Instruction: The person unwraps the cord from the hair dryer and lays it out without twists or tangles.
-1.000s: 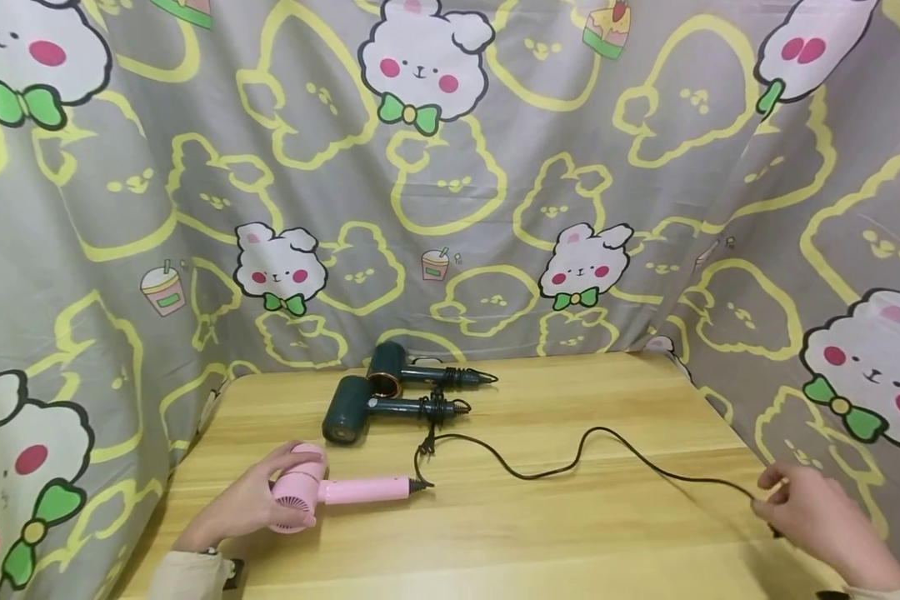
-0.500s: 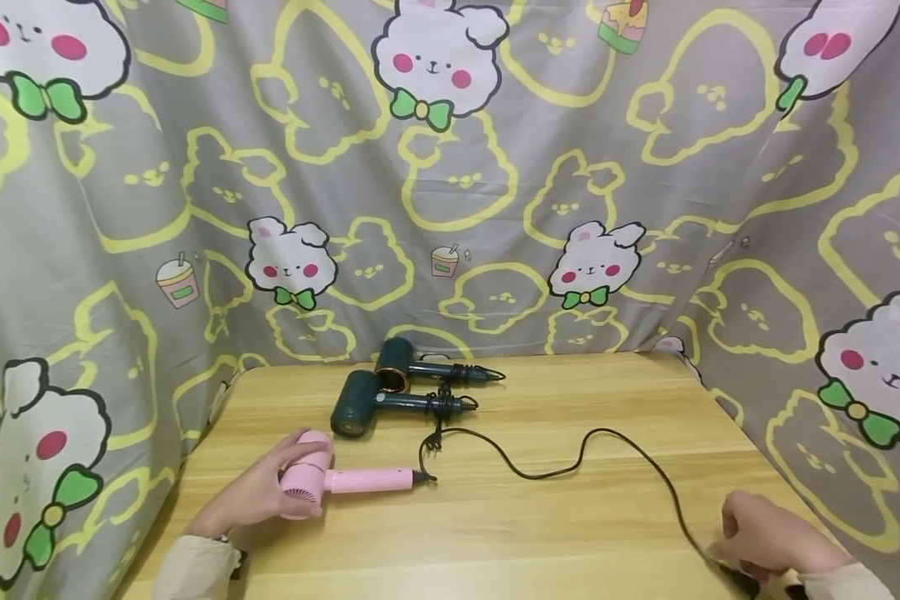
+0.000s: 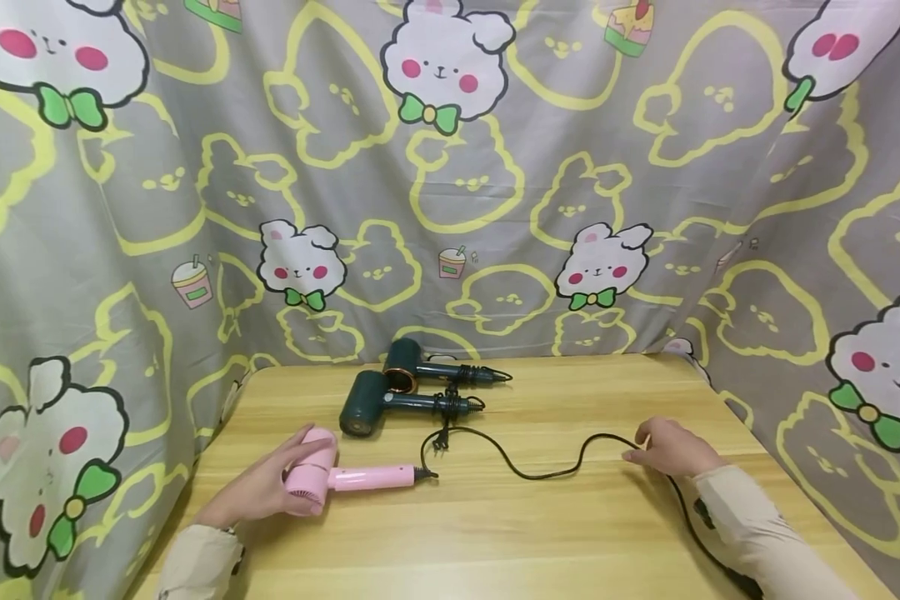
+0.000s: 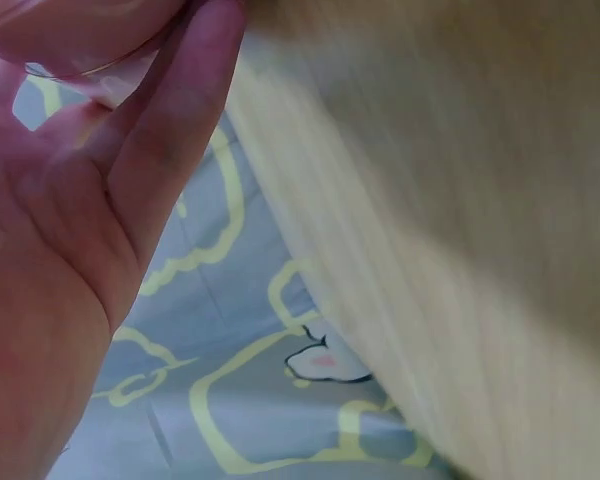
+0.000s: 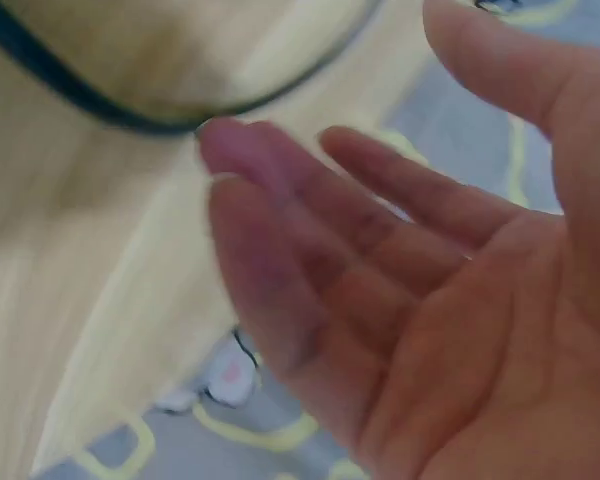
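Observation:
On the left of the table in the head view lies a pink hair dryer (image 3: 371, 477), its handle pointing right. My left hand (image 3: 264, 483) grips the round head of it, fingers over the top and thumb low at the near side. The dryer's black cord (image 3: 543, 477) winds across the wood to the right and passes beneath my right hand (image 3: 673, 448). In the right wrist view the fingers are spread and loosely bent, with the cord (image 5: 90, 100) just past the fingertips and nothing in the palm. The left wrist view shows only the pink head's edge (image 4: 70, 30).
Two dark green hair dryers lie at the back, one nearer (image 3: 362, 408) and one behind it (image 3: 403, 357), cords wrapped round their handles. A two-pin plug (image 3: 442, 439) hangs by the nearer one. Printed curtain (image 3: 487, 183) encloses the wooden table (image 3: 540, 533) on three sides.
My right hand has let go of the cord's far end at the near right and moved back and left to the cord's middle. The left hand keeps its grip on the pink hair dryer.

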Demonstrator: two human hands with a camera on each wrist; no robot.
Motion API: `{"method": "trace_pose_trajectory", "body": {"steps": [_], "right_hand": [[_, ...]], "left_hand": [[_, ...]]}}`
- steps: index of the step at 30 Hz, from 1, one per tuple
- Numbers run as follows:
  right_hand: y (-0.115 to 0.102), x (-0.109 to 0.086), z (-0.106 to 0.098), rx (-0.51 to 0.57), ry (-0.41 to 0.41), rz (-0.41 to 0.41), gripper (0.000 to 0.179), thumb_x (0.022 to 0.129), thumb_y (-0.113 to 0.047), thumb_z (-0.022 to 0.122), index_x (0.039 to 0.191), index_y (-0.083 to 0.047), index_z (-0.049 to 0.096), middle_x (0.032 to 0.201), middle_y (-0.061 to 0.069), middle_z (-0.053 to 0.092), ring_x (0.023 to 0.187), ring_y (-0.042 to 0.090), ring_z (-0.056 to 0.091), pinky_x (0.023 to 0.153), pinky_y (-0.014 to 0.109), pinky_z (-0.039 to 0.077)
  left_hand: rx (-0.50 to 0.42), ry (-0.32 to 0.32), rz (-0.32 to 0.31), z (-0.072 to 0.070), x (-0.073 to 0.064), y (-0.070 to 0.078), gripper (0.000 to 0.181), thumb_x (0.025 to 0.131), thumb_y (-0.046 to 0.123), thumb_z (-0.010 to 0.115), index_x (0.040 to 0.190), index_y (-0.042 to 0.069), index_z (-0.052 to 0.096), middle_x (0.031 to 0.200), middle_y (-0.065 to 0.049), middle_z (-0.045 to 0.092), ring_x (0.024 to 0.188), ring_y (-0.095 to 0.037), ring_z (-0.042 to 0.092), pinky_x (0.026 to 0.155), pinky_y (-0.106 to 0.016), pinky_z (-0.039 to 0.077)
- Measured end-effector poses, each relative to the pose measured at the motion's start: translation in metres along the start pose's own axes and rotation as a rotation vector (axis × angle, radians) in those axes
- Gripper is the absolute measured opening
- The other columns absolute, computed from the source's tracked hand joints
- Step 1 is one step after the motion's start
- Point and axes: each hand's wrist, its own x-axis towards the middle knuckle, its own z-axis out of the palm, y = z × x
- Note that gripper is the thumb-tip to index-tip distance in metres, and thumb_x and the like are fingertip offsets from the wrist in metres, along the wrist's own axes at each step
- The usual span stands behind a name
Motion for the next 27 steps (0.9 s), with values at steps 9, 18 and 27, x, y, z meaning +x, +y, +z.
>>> {"method": "trace_pose_trajectory", "body": {"steps": [9,18,27], "right_hand": [[0.027,0.004,0.017,-0.085,0.059,0.051,0.021,0.090,-0.010,0.075,0.074,-0.009,0.060,0.069,0.002,0.056,0.063,0.017,0.050,0.058,0.034,0.040],[0.059,-0.001,0.009,-0.039,0.083,0.109,0.016,0.093,0.002,0.064,0.078,0.000,0.057,0.066,0.008,0.060,0.049,0.017,0.058,0.054,0.034,0.049],[0.087,-0.005,0.003,-0.021,0.117,0.194,0.019,0.084,0.004,0.057,0.065,-0.003,0.057,0.052,0.003,0.061,0.046,0.016,0.059,0.052,0.034,0.050]], "left_hand": [[0.093,0.015,0.004,-0.001,0.005,-0.002,0.099,0.067,0.047,0.095,0.152,0.022,0.052,0.165,-0.036,0.022,0.130,-0.049,0.055,0.085,-0.036,0.051],[0.127,0.042,0.024,-0.007,0.004,-0.004,0.099,0.069,0.046,0.094,0.153,0.015,0.051,0.164,-0.039,0.023,0.133,-0.053,0.052,0.088,-0.038,0.052],[0.117,0.048,0.032,-0.010,0.009,-0.008,0.097,0.072,0.037,0.094,0.152,0.007,0.050,0.161,-0.044,0.020,0.135,-0.064,0.044,0.096,-0.055,0.050]]}}
